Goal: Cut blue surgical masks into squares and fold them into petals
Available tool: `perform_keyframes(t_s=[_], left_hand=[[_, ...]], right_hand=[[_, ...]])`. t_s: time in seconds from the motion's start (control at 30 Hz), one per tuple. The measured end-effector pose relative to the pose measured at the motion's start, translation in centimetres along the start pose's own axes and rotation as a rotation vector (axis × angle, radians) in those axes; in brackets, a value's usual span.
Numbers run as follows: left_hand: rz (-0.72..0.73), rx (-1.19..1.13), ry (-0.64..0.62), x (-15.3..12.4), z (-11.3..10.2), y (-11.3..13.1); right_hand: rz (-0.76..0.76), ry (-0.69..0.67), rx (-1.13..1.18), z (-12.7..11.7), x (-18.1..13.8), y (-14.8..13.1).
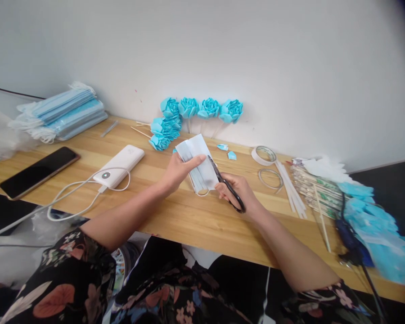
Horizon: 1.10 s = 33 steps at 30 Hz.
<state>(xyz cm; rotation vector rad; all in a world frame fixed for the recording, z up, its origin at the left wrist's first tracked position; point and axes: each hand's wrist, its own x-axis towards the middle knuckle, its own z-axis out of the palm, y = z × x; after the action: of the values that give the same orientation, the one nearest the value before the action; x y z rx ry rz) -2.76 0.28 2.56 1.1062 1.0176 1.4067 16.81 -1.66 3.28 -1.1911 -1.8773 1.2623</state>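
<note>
My left hand [178, 172] pinches a light blue face mask [197, 162] and holds it up over the wooden table [189, 216]. My right hand [238, 189] grips black scissors [227, 184]. Their blades reach into the mask's right edge. Both hands are closed on what they hold. A row of blue paper-like roses [189, 114] leans against the white wall just behind the mask.
A stack of blue masks [62, 112] lies at the far left, with a dark phone [38, 172] and a white power bank [119, 165] with cable nearer. At the right are a tape roll [263, 155], white strips, wooden sticks [315, 191] and blue scraps [378, 229].
</note>
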Motion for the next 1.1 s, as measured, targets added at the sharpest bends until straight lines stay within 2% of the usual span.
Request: perform_keyframes(t_s=[0.17,0.4,0.83,1.1], left_hand=[[-0.016,-0.008,0.016,-0.08,0.08,0.19],[-0.039,0.012,-0.056,-0.29,0.30,-0.12],[-0.030,0.065,-0.084,-0.16,0.29,-0.67],[-0.034,0.069,-0.085,-0.22,0.28,-0.79]], right_hand=[[-0.038,-0.009,-0.102,-0.16,0.02,0.41],[-0.094,-0.053,-0.143,-0.29,0.12,0.39],[-0.103,-0.058,-0.095,-0.28,0.06,0.84],[-0.048,-0.049,-0.028,-0.22,-0.16,-0.05]])
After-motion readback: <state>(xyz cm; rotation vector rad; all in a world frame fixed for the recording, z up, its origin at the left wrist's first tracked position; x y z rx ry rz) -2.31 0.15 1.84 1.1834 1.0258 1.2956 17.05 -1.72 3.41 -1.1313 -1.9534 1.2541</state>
